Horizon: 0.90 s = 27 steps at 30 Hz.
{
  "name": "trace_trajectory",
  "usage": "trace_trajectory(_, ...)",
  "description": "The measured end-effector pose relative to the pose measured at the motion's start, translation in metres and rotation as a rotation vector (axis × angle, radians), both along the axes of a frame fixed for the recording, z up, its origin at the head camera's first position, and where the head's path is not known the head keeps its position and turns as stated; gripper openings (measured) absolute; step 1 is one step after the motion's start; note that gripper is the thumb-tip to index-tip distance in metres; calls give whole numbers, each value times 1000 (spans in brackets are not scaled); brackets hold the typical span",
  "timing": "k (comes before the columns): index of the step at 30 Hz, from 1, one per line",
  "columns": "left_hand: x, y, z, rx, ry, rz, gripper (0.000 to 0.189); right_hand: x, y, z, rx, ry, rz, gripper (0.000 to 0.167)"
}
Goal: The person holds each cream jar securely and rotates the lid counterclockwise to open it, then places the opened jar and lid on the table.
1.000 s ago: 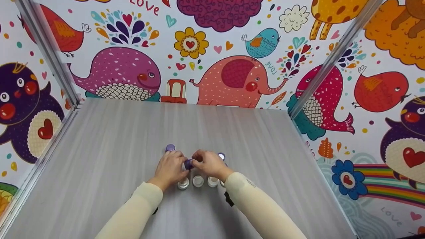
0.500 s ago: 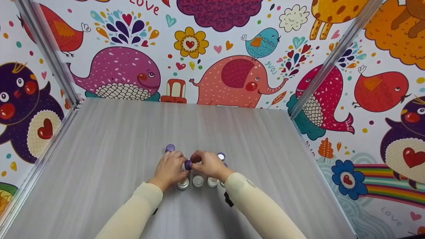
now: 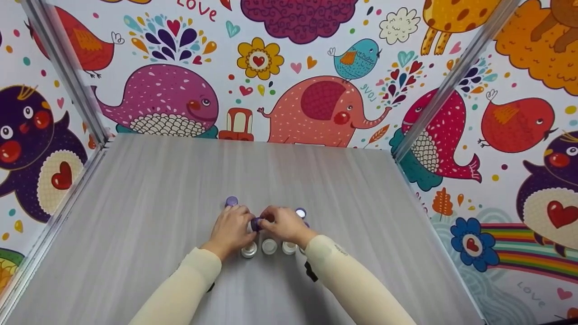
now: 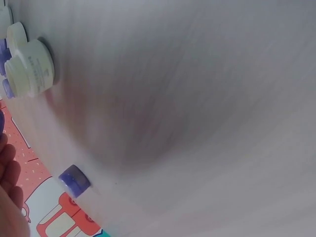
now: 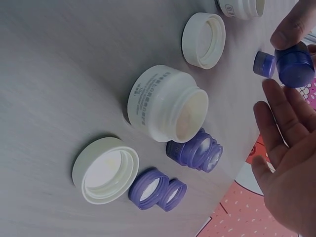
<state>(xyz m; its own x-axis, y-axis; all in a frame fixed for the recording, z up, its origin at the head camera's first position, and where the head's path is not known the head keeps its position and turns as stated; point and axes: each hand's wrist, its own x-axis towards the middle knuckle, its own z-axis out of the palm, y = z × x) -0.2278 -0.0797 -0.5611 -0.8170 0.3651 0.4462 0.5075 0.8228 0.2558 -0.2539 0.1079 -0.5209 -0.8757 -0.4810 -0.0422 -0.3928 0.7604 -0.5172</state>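
My left hand (image 3: 231,228) grips a small dark purple jar (image 5: 295,66) above the table, its thumb (image 5: 291,32) along the jar's side. From the right comes my right hand (image 3: 286,223), thumb and forefinger pinching the same jar at its right end. Its other fingers (image 5: 276,116) spread loosely below. Behind the left hand a purple cap (image 4: 74,180) rests on the table. Under the hands stand an opened white cream jar (image 5: 160,104), a white lid (image 5: 203,42) and another white jar (image 5: 242,8).
Beyond the right hand sit an opened purple jar (image 5: 197,150), a purple ring-shaped cap (image 5: 149,188) and a smaller one (image 5: 174,195). A second white lid (image 5: 106,170) lies inside up beside them. Printed cartoon walls (image 3: 307,104) bound the grey table (image 3: 180,180).
The purple jar has turned slightly between the hands, and my right thumb and forefinger have shifted a little on it. The left hand and the things on the table have stayed put.
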Motion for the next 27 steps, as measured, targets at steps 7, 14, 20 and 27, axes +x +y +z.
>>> trace_trajectory(7, 0, -1, 0, -21, 12, -3, 32, -1, 0, 0, -23, -15, 21, 25)
trace_trajectory(14, 0, -1, 0, -36, -7, -2, 33, -2, 2, -2, -33, -15, 55, 30)
trace_trajectory(20, 0, 0, 0, -35, 9, 0, 32, 0, 1, 0, -6, -5, 6, 30)
trace_trajectory(27, -1, 0, 1, -30, 7, -5, 33, 0, 1, 0, 18, 2, 18, 27)
